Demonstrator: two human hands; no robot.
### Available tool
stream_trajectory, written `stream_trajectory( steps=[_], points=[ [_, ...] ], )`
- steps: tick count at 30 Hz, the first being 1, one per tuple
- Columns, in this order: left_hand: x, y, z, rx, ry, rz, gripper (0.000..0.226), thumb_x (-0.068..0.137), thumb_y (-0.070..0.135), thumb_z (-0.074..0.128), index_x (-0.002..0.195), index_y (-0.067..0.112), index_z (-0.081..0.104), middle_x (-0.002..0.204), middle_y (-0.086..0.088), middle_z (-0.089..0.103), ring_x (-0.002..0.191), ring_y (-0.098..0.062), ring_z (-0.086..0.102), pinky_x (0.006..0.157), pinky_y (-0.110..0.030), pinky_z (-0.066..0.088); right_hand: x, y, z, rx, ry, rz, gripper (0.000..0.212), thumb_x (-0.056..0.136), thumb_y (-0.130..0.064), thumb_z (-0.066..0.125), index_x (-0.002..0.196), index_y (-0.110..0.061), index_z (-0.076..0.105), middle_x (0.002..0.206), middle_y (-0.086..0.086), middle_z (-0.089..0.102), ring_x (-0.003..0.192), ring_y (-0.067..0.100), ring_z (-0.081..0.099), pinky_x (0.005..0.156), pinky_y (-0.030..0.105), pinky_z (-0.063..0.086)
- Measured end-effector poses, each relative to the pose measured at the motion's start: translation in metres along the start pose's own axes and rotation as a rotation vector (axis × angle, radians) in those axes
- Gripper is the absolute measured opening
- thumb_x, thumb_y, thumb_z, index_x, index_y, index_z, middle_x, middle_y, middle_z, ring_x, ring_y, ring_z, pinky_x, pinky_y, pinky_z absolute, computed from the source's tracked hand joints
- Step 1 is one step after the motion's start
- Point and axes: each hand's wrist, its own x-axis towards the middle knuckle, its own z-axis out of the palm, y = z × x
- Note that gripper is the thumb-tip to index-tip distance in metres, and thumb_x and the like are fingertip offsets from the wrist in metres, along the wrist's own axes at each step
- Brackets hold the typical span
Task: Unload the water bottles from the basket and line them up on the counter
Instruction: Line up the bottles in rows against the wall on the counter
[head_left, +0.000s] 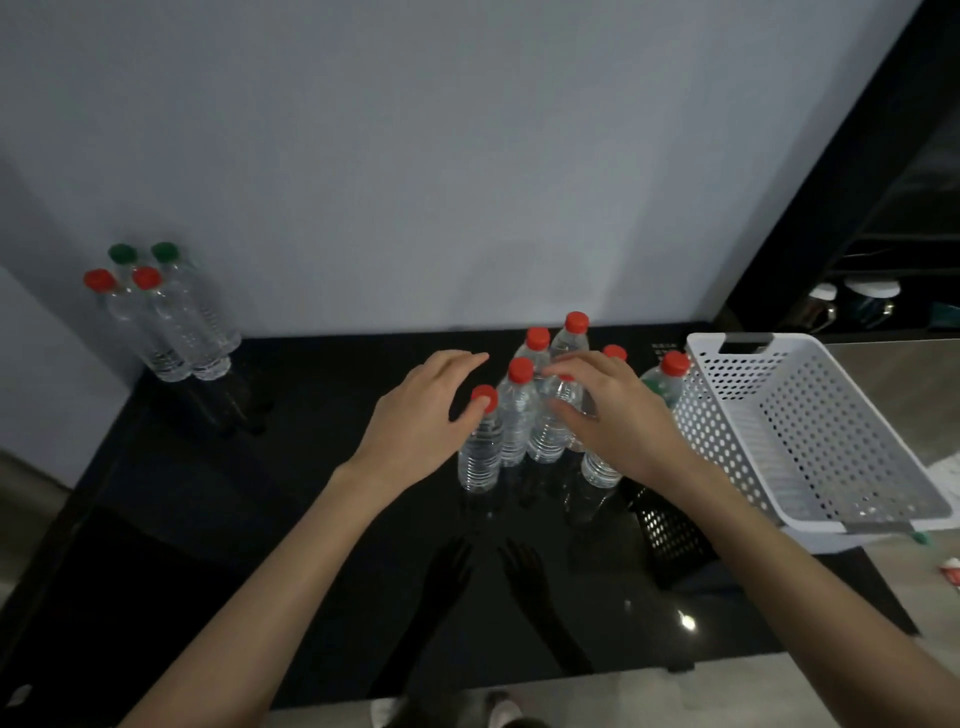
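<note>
Several clear water bottles (517, 415) with red caps stand clustered mid-counter on the glossy black counter (249, 519). My left hand (421, 415) hovers at the cluster's left, fingers spread, its thumb against the red cap of the front bottle (480, 457). My right hand (608, 415) curls over the top of a middle bottle (548, 436), thumb and fingers around its neck and hiding its cap. Another bottle (670, 371) with a green label stands against the white perforated basket (727, 441), which lies on the right with nothing visible in it.
A separate group of bottles (166, 322), two green-capped and two red-capped, stands at the far left by the white wall. A dark shelf unit (852, 301) with cups rises at the right. A small red and white item (950, 569) lies on the grey surface beyond the basket.
</note>
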Motion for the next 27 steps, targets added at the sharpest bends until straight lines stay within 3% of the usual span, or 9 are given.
stream_trajectory(
  steps=[7,11,15,21,23,27],
  points=[
    [0.009,-0.014,0.044,-0.101,-0.064,-0.07,0.057,0.093,0.037,0.055,0.144,0.025,0.034,0.141,0.006,0.042,0.126,-0.01,0.044,0.096,-0.033,0.043,0.024,0.022,0.028,0.121,-0.054,0.059,0.049,0.089,-0.025,0.062,0.135,-0.029,0.047,0.141,-0.003,0.045,0.111,0.018,0.055,0.091,0.041,0.05],
    [0.015,-0.031,0.06,-0.116,-0.104,-0.043,0.051,0.091,0.033,0.057,0.139,0.031,0.038,0.131,0.005,0.045,0.118,-0.01,0.048,0.092,-0.034,0.05,0.049,0.025,0.05,0.181,-0.126,0.086,0.052,0.09,-0.025,0.062,0.138,-0.028,0.043,0.144,0.001,0.042,0.105,0.013,0.055,0.093,0.039,0.05],
    [0.019,-0.042,0.069,-0.114,-0.112,0.003,0.045,0.092,0.027,0.057,0.134,0.029,0.042,0.121,0.004,0.046,0.102,-0.011,0.054,0.084,-0.034,0.054,0.068,0.028,0.078,0.065,-0.136,0.073,0.047,0.09,-0.03,0.06,0.135,-0.027,0.044,0.136,0.003,0.044,0.107,0.016,0.054,0.083,0.031,0.048],
    [0.021,-0.047,0.075,-0.001,-0.113,0.04,0.042,0.091,0.032,0.055,0.129,0.026,0.037,0.112,0.0,0.043,0.09,-0.014,0.055,0.074,-0.033,0.056,0.069,0.027,0.099,-0.196,-0.102,0.055,0.04,0.093,-0.038,0.053,0.129,-0.022,0.044,0.118,0.006,0.052,0.079,0.021,0.061,0.053,0.024,0.037],
    [0.018,-0.049,0.075,-0.001,-0.113,-0.013,0.044,0.092,0.032,0.053,0.13,0.025,0.034,0.114,-0.003,0.044,0.087,-0.014,0.057,0.073,-0.033,0.056,0.066,0.023,0.102,-0.23,-0.102,0.062,0.039,0.093,-0.041,0.051,0.126,-0.023,0.041,0.116,0.006,0.058,0.077,0.021,0.064,0.053,0.027,0.045],
    [0.011,-0.057,0.068,0.02,-0.084,-0.109,0.036,0.092,0.034,0.052,0.124,0.024,0.037,0.11,-0.003,0.045,0.085,-0.014,0.057,0.073,-0.03,0.055,0.056,0.013,0.105,-0.103,-0.019,0.037,0.026,0.091,-0.041,0.054,0.107,-0.022,0.046,0.092,-0.001,0.062,0.072,0.015,0.06,0.059,0.032,0.052]
  ],
)
